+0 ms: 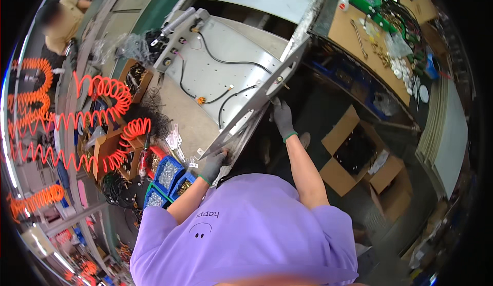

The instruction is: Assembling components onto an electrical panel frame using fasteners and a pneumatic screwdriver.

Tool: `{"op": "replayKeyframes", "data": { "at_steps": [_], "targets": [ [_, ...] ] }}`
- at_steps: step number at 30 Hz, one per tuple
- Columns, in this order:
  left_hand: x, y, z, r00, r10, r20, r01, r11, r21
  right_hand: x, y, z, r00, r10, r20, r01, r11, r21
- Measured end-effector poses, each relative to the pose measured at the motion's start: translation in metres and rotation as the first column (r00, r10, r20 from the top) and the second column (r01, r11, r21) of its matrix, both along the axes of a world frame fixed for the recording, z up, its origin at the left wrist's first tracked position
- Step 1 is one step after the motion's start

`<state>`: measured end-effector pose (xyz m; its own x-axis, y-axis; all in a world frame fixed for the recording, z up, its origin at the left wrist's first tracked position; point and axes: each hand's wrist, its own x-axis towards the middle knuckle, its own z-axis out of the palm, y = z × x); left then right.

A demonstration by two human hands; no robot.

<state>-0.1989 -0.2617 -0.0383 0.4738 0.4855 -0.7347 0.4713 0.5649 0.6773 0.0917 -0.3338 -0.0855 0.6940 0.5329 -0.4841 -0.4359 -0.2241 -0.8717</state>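
Observation:
In front of me a silver sheet-metal chassis (244, 44) lies slantwise on the workbench. Its near side is a long upright metal flange (246, 112) with cut-outs. My left hand (212, 167), in a grey glove, has its fingers curled at the flange's near left end. Farther right, my right hand (282, 117), gloved the same way, grips the flange near its far right end; some fingertips are hidden. Black hoses (221, 59) run over the chassis floor, one ending at a brass-and-orange fitting (201, 100). Round black fittings (167, 61) line its left wall.
Blue bins (168, 174) of small metal parts stand by my left arm, beside a red-handled driver (143, 167). Orange coiled air hoses (67, 121) hang at left. An open cardboard box (354, 150) sits at right, below a side table (354, 34) with a wrench (359, 38). Another person (64, 24) is far left.

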Motion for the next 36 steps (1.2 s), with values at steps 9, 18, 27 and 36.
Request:
{"op": "replayKeyframes", "data": {
  "at_steps": [9, 18, 27, 36],
  "targets": [
    [0.009, 0.003, -0.004, 0.999, -0.051, -0.008, 0.051, 0.998, -0.044, -0.004, -0.007, -0.057, 0.933, -0.03, 0.359, 0.071, 0.992, -0.102],
    [0.029, 0.0, 0.01, 0.954, -0.141, -0.264, 0.282, 0.715, 0.639, 0.061, -0.012, 0.003, 0.817, -0.135, 0.56, 0.206, 0.976, -0.065],
    [0.048, 0.002, 0.009, 0.931, -0.351, -0.104, 0.301, 0.573, 0.762, 0.09, 0.015, 0.078, 0.527, -0.2, 0.826, 0.12, 0.98, 0.16],
    [0.104, 0.002, 0.003, 0.959, -0.273, -0.073, 0.181, 0.394, 0.901, 0.15, 0.058, 0.068, 0.466, -0.114, 0.878, 0.108, 0.992, 0.072]
  ]
}}
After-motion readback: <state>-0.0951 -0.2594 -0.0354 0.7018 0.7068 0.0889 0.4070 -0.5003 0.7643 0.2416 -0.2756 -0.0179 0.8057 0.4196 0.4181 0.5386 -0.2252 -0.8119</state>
